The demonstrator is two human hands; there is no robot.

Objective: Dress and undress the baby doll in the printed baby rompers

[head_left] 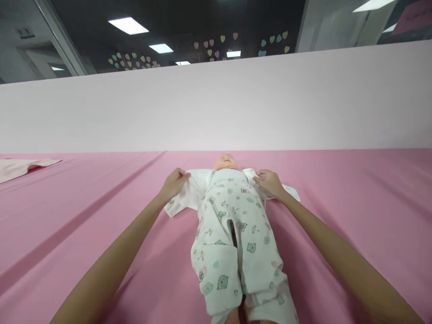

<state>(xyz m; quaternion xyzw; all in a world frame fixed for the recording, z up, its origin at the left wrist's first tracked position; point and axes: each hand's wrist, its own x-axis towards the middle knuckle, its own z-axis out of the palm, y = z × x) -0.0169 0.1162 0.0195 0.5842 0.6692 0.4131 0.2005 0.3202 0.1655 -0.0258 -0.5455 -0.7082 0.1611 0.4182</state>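
A: What is closest to us?

B: The bottoms of the baby pants. They are white with little green bears on them. They are on a baby doll, and a bit of its bare legs shows at the bottom.

A: What is on the far left?

B: A pale pink cloth. It lies on the big pink sheet.

A: And after that?

B: The left hand. Its thumb and fingers pinch a sleeve of the white shirt. The end of that sleeve lies on the sheet.

A: Where is the doll?

B: In the middle, on its back on the sheet. Its head is near the white wall and its legs point at us. The pants come up high over the shirt, with a plain white band on top. Behind the wall is a dark window with little hearts on it.

A: What is on the right?

B: The right hand. It pinches the other sleeve near the shoulder. The wrist hides part of that sleeve, but its end peeks out past the arm.
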